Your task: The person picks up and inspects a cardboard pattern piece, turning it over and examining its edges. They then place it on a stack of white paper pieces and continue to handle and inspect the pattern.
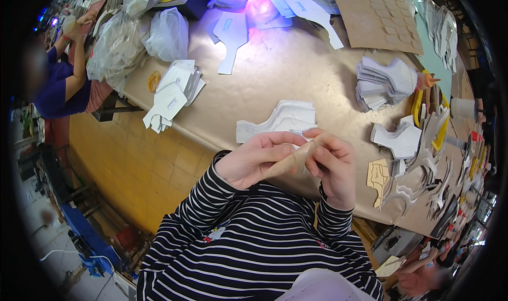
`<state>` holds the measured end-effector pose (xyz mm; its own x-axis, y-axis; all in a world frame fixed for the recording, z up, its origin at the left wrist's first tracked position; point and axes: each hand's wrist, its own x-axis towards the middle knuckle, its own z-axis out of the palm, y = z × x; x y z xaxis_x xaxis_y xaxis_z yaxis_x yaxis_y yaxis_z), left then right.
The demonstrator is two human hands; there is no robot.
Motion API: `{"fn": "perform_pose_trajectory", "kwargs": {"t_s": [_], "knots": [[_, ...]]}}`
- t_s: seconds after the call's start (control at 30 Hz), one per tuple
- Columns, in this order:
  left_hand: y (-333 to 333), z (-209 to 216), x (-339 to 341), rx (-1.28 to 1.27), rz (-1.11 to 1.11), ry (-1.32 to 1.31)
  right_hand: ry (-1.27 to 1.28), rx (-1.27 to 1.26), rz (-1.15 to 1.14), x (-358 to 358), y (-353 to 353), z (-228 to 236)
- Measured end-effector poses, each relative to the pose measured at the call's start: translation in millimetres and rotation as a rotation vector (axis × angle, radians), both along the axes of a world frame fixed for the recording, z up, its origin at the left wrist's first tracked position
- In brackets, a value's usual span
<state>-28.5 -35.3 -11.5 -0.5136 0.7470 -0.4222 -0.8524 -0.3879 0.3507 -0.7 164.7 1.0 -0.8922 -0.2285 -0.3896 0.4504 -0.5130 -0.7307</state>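
Note:
My left hand (254,157) and my right hand (334,162) meet above the near edge of the table. Between them is a thin tan cut piece (290,163), narrow and tilted, pinched by the fingers of both; its material is unclear. Just beyond the hands lies a fanned stack of white cut-out pieces (278,117), partly covered by my fingers. To the right of my right hand rests a flat yellowish template (378,178) with cut lines in it.
The gold-coloured tabletop (211,108) carries other white stacks at left (172,95) and right (386,81). Plastic bags (166,33) stand at the far left. Beside an orange-tipped bottle (427,81), loose scraps crowd the right edge. A person in purple (63,89) works at far left.

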Motion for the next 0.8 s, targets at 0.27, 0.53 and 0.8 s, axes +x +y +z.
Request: {"fn": "perform_pose_trajectory", "kwargs": {"t_s": [0.27,0.53,0.8], "knots": [[13,20,0,-0.24,0.182,0.209,0.172,0.336,-0.059,8,1,-4],[13,24,4,-0.235,0.195,0.287,0.114,-0.179,-0.153,26,7,-33],[13,20,7,-0.23,0.229,0.31,-0.167,-0.054,-0.163,32,9,-44]]}}
